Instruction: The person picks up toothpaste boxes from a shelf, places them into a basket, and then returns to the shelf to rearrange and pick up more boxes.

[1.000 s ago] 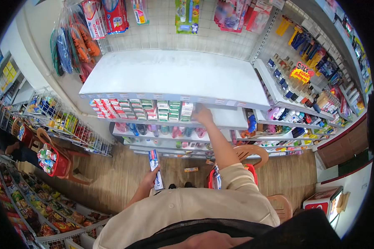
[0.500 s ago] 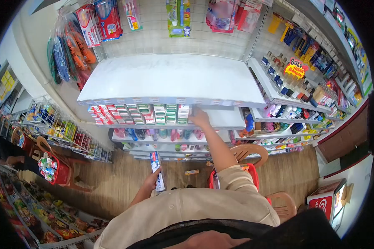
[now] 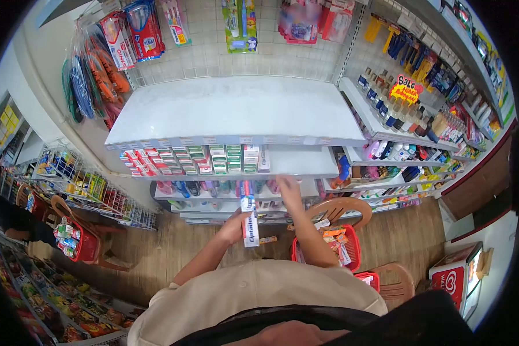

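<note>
My left hand (image 3: 232,228) is closed around a white and blue toothpaste box (image 3: 250,222), held upright in front of the lower shelves. To its right, my right hand (image 3: 288,187) is in front of the shelf edge, blurred by motion, its fingers not clear. Rows of red, green and white boxes (image 3: 218,158) fill the left part of the second shelf (image 3: 305,161). At the right end of the rows stands a white box (image 3: 263,158). Above them is the wide white top shelf (image 3: 236,109).
A red basket (image 3: 354,248) with packets stands by a brown chair (image 3: 357,212) at lower right. Bottles (image 3: 398,112) line the right shelves. At far left are a person in dark clothes (image 3: 8,213) and another red basket (image 3: 89,242). A small box (image 3: 267,240) lies on the floor.
My right hand has drawn back from the second shelf, where a white box now shows at the row's end. My left hand has moved up and right with the toothpaste box.
</note>
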Demonstrator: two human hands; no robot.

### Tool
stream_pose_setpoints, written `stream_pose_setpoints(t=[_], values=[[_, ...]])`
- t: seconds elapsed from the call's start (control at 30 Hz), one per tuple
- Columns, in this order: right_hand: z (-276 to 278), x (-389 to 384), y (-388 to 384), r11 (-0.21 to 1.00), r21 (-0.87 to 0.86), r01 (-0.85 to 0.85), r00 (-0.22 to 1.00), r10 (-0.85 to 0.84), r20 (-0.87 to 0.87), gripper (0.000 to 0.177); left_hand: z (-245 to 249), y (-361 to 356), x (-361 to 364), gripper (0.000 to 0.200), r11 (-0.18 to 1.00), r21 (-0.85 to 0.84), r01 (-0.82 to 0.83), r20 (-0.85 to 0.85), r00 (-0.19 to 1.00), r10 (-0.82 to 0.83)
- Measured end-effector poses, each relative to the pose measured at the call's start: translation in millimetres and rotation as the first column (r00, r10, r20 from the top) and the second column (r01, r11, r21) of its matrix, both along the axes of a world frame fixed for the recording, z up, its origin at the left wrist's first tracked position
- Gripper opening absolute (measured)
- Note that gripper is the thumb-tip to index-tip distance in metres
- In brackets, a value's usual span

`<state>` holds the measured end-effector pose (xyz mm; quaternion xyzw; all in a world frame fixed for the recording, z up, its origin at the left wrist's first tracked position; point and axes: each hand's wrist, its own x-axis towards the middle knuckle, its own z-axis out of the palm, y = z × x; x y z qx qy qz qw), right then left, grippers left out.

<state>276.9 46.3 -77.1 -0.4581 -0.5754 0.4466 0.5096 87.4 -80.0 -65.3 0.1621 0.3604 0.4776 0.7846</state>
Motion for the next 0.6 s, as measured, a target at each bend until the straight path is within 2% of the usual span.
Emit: stream_pose_setpoints(t=[0.03,0.07,0.13,0.17,0.2,0.23,0.27,0.33,0.37,0.4,0.43,0.47,0.5,0.53,0.6], values=[[3.5,6.3,-29.8,0.983,-0.177,-0.05,0.998,0.043,-0.042,0.029,-18.4,10.8,2.6,0.033,0.997,0.075,0.017,0.064,0.998,-0.022],[6.0,11.9,-57.2,0.932,-0.346,-0.105,0.993,0.078,-0.092,0.031,-16.5,16.1,9.0,0.036,0.989,0.141,0.054,0.079,0.995,-0.065],[5.9,17.2,-98.4,0.886,-0.356,-0.297,0.951,0.238,-0.199,0.044,14.7,19.3,23.6,0.038,0.983,0.157,0.091,0.027,0.995,-0.097],[20.9,17.2,-110.3,0.887,-0.353,-0.297,0.951,0.239,-0.198,0.044,25.1,23.2,36.4,0.039,0.986,0.165,0.028,0.051,0.998,-0.037],[39.0,17.0,-123.0,0.884,-0.361,-0.298,0.95,0.237,-0.203,0.052,27.3,30.3,46.1,0.039,0.986,0.166,0.029,0.051,0.998,-0.038],[47.8,18.2,-128.5,0.881,-0.368,-0.296,0.95,0.233,-0.207,0.06,27.6,37.3,55.0,0.041,0.969,0.249,-0.004,0.011,1.0,0.001],[46.6,23.4,-122.4,0.883,-0.367,-0.291,0.952,0.228,-0.206,0.06,28.3,44.4,62.1,0.042,0.943,0.331,-0.032,-0.025,0.999,0.042],[52.4,34.3,-100.7,0.893,-0.332,-0.303,0.933,0.207,-0.294,0.066,34.7,56.5,71.6,0.054,0.956,0.291,-0.021,-0.058,0.998,0.04],[59.9,33.8,-91.9,0.904,-0.346,-0.254,0.931,0.131,-0.34,0.063,37.0,62.7,74.0,0.054,0.953,0.304,-0.009,-0.08,0.996,0.034],[59.0,35.0,-78.4,0.906,-0.344,-0.247,0.932,0.125,-0.341,0.063,37.0,68.5,75.8,0.054,0.948,0.317,0.004,-0.104,0.994,0.03],[50.6,35.9,-61.7,0.941,-0.289,-0.174,0.957,0.092,-0.275,0.061,32.7,73.3,75.2,0.054,0.948,0.319,0.01,-0.105,0.994,0.025],[42.6,36.7,-45.7,0.968,-0.229,-0.104,0.976,0.055,-0.21,0.059,27.2,77.5,73.0,0.052,0.937,0.347,0.047,-0.202,0.979,0.026],[38.8,35.8,-29.2,0.968,-0.229,-0.103,0.976,0.055,-0.209,0.059,23.3,81.6,72.4,0.05,0.925,0.372,0.083,-0.296,0.955,0.034],[36.3,31.8,-12.8,0.972,-0.215,-0.091,0.98,0.049,-0.193,0.057,23.3,85.1,74.8,0.05,0.925,0.372,0.081,-0.295,0.955,0.036],[30.3,19.1,16.4,0.976,-0.201,-0.089,0.982,0.053,-0.18,0.055,22.4,92.7,78.0,0.05,0.913,0.393,-0.112,-0.302,0.922,0.243]])
